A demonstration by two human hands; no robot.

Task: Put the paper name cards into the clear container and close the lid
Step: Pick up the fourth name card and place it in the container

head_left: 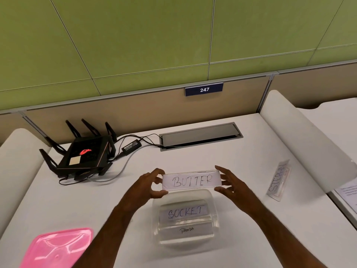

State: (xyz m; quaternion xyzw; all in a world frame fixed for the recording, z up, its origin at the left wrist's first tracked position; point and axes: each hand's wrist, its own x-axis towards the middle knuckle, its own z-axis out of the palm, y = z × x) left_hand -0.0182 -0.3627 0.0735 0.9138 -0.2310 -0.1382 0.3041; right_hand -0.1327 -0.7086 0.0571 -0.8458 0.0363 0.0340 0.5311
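Lid [56, 248] cut off at seven o'clock; left hand [148, 185] and right hand [230, 183] pinch BUTTER card [191, 180] ends, lengthwise nine-to-three above container [185, 219].

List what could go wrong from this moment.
1. The BUTTER card looks wider than the clear container; held level by both ends it may jam on the rim.
2. The SOCKET card stands tall inside, so the pink lid may not seat.
3. The STEPHAN card lies far right, easily forgotten.
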